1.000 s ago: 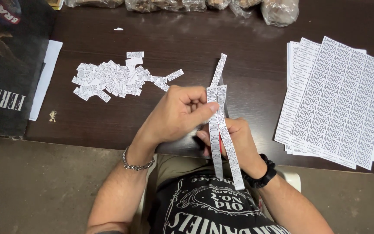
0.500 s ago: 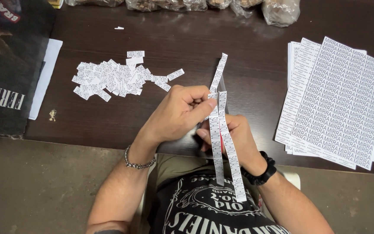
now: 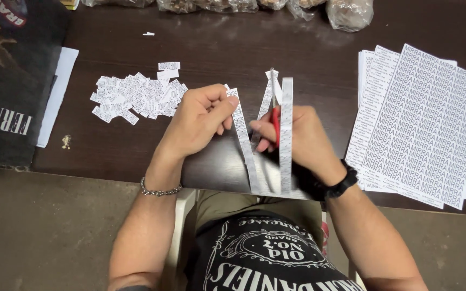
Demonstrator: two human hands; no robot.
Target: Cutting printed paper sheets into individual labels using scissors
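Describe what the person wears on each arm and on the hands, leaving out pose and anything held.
Both forearms are bare, with no sleeves in view. The left hand has a silver chain bracelet at the wrist. The right hand has a black band, perhaps a watch, at its wrist. No gloves; no rings visible.

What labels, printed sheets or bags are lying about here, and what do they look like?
Cut labels: heap of small white rectangles, left of the hands.
Label strips: long white printed strips, held between left hand and right hand.
Printed sheets: white stack, table's right side.
Clear bags: along the far edge.
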